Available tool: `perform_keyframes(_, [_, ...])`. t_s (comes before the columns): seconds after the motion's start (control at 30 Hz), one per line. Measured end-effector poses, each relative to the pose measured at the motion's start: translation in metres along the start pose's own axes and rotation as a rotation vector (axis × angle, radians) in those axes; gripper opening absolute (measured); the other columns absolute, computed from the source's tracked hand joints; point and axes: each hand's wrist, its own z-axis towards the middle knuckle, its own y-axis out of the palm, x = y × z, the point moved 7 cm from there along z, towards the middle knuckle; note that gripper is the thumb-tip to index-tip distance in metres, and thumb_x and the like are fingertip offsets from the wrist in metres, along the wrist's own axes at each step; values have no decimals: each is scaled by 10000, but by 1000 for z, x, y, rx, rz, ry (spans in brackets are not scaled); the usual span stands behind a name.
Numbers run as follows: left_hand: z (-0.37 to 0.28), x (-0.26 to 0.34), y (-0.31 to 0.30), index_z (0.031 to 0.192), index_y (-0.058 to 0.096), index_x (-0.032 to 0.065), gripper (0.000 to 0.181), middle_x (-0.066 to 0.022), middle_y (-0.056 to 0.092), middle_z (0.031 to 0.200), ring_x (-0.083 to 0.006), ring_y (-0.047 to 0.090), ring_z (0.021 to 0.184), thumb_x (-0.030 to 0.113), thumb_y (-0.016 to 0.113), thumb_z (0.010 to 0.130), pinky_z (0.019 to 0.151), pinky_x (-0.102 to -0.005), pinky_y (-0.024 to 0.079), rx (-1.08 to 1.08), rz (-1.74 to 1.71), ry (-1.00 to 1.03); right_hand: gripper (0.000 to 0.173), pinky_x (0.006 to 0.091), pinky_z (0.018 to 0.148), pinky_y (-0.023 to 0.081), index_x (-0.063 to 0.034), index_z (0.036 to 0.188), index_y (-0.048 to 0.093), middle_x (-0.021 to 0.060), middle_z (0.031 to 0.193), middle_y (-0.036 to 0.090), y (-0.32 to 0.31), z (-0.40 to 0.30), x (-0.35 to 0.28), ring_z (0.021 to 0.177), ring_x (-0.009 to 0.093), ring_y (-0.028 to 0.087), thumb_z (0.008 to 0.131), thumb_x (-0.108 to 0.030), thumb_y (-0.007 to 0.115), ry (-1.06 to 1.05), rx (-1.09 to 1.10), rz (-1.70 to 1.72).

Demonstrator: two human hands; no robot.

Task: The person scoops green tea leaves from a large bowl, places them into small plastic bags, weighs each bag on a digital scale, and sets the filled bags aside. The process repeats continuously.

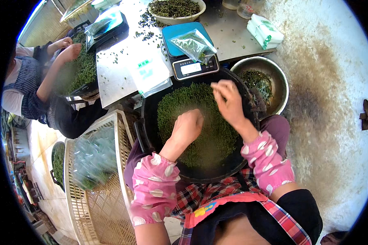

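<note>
A black basin (150, 118) sits at my lap, filled with small round green berries (184, 95) that look like fresh peppercorns. My left hand (187, 126) is curled above the middle of the heap, its fingertips turned away from view. Over the heap's right side is my right hand (228, 99), with bent fingers and thumb close together; whether it pinches anything is unclear. Just beyond the basin, a digital scale (174, 36) carries a clear plastic bag (191, 43) with green berries inside. Flat printed plastic bags (150, 73) lie left of the scale.
Right of the basin stands a metal bowl (283, 88) holding stems and scraps. A plastic crate (122, 134) with filled bags (95, 153) is at left. On the metal table (110, 88) are a bowl (199, 13) of darker berries and bundled bags (265, 32). A co-worker (27, 79) sits at left.
</note>
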Motion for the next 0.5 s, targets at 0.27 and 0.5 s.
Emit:
perform_keyframes(0.27, [-6,-2,21,976,609,-4,189,-221,655,927,-415,636,886,53,663,804,759,-468,519,-110,93,-24,328,379,760,470,-89,1190,642,91,838,666,25,-72,22,777,268,607,869,-140,681,236,-179,-33])
perform_keyframes(0.5, [-12,5,25,1287,537,32,508,-198,545,1308,-374,489,1251,82,685,804,1035,-468,414,-170,450,18,294,426,936,397,-100,1109,650,98,1198,562,-10,19,-5,1105,316,522,822,-91,710,-89,209,-173])
